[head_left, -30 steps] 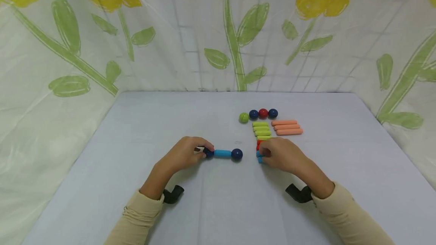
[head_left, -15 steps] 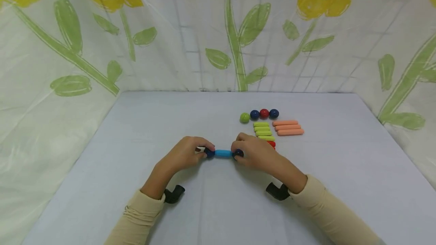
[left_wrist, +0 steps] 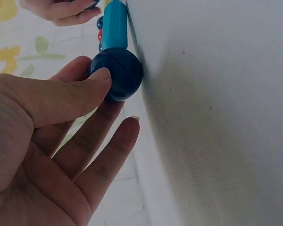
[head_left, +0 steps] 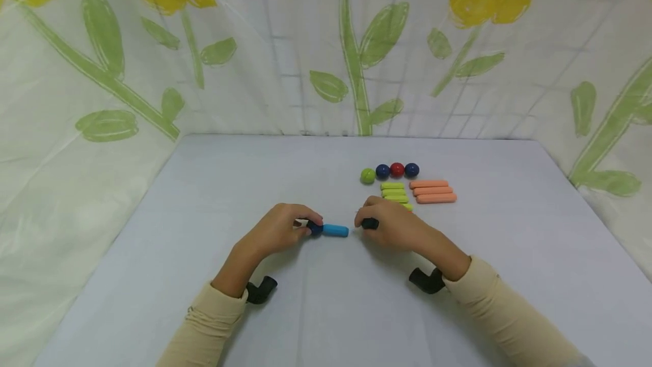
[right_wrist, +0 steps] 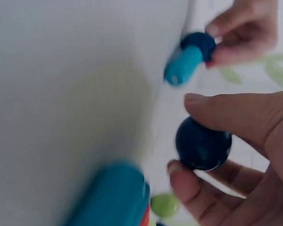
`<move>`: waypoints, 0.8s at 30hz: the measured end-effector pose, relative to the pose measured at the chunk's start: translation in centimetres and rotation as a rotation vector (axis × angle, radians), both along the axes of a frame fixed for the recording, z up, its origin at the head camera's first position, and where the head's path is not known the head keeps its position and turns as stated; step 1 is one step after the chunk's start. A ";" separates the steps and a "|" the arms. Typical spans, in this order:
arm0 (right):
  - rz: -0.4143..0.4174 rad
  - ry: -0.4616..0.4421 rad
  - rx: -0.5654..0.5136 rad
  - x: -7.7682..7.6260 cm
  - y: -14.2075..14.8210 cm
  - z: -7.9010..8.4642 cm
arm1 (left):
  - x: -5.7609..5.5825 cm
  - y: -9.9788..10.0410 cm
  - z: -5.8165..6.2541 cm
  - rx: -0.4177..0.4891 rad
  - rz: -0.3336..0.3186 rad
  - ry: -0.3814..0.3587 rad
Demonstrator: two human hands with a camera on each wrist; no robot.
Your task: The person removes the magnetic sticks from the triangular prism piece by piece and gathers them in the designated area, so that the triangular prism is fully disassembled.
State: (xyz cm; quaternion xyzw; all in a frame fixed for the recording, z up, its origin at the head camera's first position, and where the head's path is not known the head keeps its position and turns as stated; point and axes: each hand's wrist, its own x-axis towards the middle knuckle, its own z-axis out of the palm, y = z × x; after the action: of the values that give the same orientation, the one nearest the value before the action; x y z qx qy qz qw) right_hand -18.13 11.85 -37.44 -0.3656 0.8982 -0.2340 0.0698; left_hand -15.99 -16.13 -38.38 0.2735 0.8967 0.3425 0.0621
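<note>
In the head view my left hand (head_left: pixel 285 228) pinches a dark blue ball (left_wrist: pixel 120 73) between thumb and fingertips. A light blue stick (head_left: pixel 336 230) is joined to that ball and points right, its far end bare. Just right of it, my right hand (head_left: pixel 394 224) holds a second dark blue ball (right_wrist: pixel 203 143) between thumb and fingers, apart from the stick. Another light blue stick (right_wrist: pixel 115 197), blurred, lies close to the right hand in the right wrist view; in the head view that hand hides it.
Behind the right hand lie several lime green sticks (head_left: pixel 394 192), partly covered, and three orange sticks (head_left: pixel 433 191). Farther back, a green ball (head_left: pixel 368 175), a red ball (head_left: pixel 397 170) and two dark blue balls (head_left: pixel 383 171) form a row. A flowered curtain (head_left: pixel 229 95) hangs behind the table.
My right hand went from the small sticks left to the ball at the blue stick's right end, then drew back right with that ball, off the stick. The left hand stayed on its ball.
</note>
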 end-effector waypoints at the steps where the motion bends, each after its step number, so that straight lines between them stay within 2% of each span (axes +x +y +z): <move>1: -0.008 -0.005 -0.027 -0.3 0.4 0.2 | 0.0 0.0 0.0 -0.001 0.003 -0.003; 6: -0.119 -0.011 -0.125 -2.0 3.2 1.4 | 0.0 0.1 0.1 0.000 0.005 -0.014; 14: -0.421 -0.061 -0.078 -5.7 7.8 2.9 | 0.2 0.0 0.1 -0.007 0.011 -0.009; 19: -0.562 -0.076 -0.026 -7.6 9.9 2.4 | 0.1 0.0 0.0 -0.003 0.009 -0.005; 24: -0.610 -0.074 -0.040 -9.1 11.0 1.2 | 0.1 0.1 -0.1 0.008 0.005 -0.007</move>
State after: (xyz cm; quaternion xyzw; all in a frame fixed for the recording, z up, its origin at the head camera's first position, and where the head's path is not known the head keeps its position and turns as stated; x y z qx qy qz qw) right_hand -27.20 22.87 -36.20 -0.0716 0.9586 -0.2749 0.0218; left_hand -15.85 -16.00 -38.52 0.2706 0.8956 0.3474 0.0632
